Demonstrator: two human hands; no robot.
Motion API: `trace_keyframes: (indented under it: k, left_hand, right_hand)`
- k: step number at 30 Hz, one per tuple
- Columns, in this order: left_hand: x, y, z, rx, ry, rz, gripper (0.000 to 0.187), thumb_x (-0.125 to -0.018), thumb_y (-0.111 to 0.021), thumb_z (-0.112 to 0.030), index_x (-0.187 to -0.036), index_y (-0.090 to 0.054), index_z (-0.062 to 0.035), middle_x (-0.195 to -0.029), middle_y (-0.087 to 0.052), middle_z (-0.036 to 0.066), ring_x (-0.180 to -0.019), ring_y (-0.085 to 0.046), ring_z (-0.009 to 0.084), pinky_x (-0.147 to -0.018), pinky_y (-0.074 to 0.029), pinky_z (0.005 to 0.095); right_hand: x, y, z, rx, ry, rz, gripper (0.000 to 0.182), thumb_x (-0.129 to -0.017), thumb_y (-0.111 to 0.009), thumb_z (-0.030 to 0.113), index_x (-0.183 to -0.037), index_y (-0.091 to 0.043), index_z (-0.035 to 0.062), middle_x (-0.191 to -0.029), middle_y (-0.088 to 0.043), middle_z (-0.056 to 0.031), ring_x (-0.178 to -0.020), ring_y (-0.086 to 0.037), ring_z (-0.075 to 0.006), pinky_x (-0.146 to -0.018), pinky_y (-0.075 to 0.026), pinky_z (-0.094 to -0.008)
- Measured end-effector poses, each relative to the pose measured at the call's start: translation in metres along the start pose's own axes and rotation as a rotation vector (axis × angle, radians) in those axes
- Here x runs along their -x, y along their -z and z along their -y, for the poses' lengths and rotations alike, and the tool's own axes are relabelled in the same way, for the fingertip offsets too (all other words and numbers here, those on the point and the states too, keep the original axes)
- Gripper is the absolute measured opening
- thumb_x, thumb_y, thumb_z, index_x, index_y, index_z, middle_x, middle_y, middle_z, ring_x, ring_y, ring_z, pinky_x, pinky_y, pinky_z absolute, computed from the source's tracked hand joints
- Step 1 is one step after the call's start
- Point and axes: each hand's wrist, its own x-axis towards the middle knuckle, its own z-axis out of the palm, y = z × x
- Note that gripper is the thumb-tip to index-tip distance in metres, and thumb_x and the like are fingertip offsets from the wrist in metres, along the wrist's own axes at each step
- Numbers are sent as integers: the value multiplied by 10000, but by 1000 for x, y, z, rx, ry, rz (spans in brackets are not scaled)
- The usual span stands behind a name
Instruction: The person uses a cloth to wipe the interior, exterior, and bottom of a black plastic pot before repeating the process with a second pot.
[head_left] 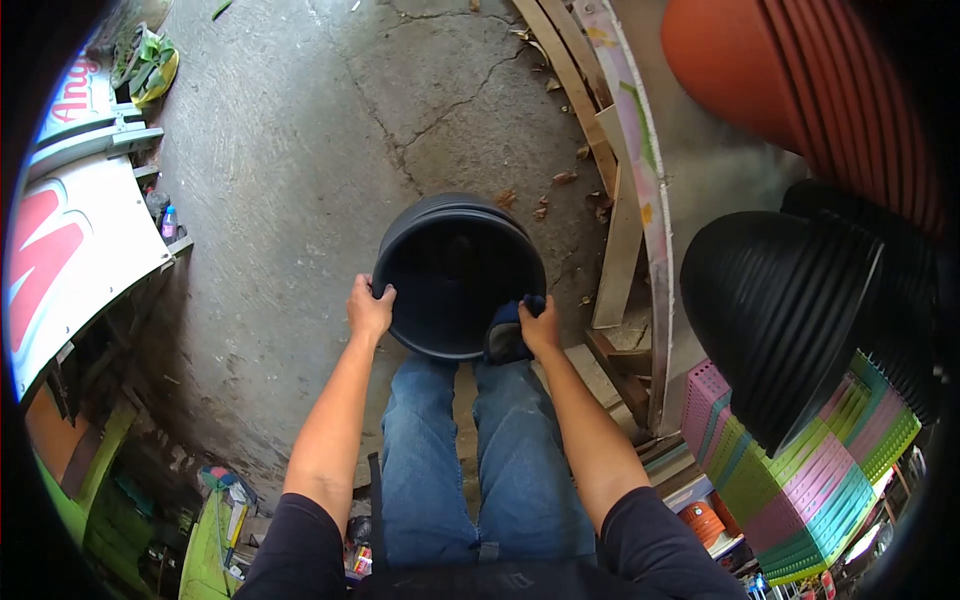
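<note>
A round black plastic pot is tilted in front of my knees, its wide opening facing me and its inside dark. My left hand grips the left side of the rim, thumb over the edge. At the lower right of the rim, my right hand is closed on a dark cloth that hangs against the pot's inner edge. Part of the cloth is bunched above the fingers.
Stacked black pots and terracotta-coloured pots stand to the right, above colourful plastic baskets. Wooden boards lean nearby. Sign panels stand at the left. Cracked concrete floor lies ahead, with dry leaves.
</note>
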Motion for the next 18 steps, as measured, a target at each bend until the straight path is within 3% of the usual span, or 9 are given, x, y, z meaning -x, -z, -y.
trace_keyframes:
  k: [2,4,8,10,11,13,15,18]
  left_hand:
    - [1,-3,1,14,-29,-27,314,-765,-733,-186,-960,-555,-15,-840,-647,162,-790,-644,323,-733,-492,409]
    - [-2,-2,5,-20,-223,-98,303,-781,-713,-141,-1004,-551,-14,-905,-648,191,-861,-648,340,-792,-497,416]
    - [6,38,-27,187,-144,40,321,-788,-678,-82,-1071,-555,1,-968,-640,211,-917,-641,349,-838,-499,400]
    - [5,62,-31,100,-371,53,419,-756,-603,13,-1171,-552,12,-1053,-647,168,-973,-642,293,-857,-503,358]
    - [12,76,-41,105,-390,33,419,-756,-603,13,-1171,-552,12,-1053,-647,168,-973,-642,293,-857,-503,358]
    - [39,106,-69,890,-58,338,592,-691,-516,84,-1280,-520,20,-1151,-633,106,-1040,-622,223,-892,-492,306]
    - [74,147,-101,1026,-87,411,731,-648,-471,109,-1372,-465,5,-1226,-603,66,-1097,-589,173,-934,-471,281]
    - [112,189,-118,1044,-287,321,873,-627,-463,152,-1471,-338,-34,-1323,-542,82,-1168,-537,177,-945,-455,269]
  right_hand:
    - [9,8,1,20,33,-38,519,-867,-669,293,-1226,-472,-25,-1164,-603,-278,-1105,-581,-434,-935,-455,-435]
    - [11,11,6,-3,37,-4,503,-879,-655,299,-1209,-478,-36,-1175,-598,-277,-1116,-574,-438,-949,-448,-438]
    - [16,21,30,27,44,3,521,-891,-636,321,-1231,-475,-40,-1190,-590,-279,-1155,-550,-437,-977,-432,-433]
    - [20,36,46,13,14,64,585,-904,-621,365,-1302,-454,-29,-1235,-577,-268,-1212,-524,-406,-1005,-412,-413]
    - [27,48,58,1,38,57,585,-904,-621,365,-1302,-454,-29,-1235,-577,-268,-1212,-524,-406,-1005,-412,-413]
    - [48,78,78,-132,-100,290,624,-917,-606,407,-1343,-452,-22,-1271,-578,-225,-1222,-533,-352,-1009,-411,-398]
    - [73,101,89,-404,-144,310,525,-927,-645,327,-1279,-524,-43,-1238,-608,-149,-1118,-592,-237,-974,-448,-373]
    - [147,159,155,-734,-229,427,461,-903,-663,207,-1260,-527,-52,-1205,-617,-153,-1070,-620,-255,-971,-466,-392]
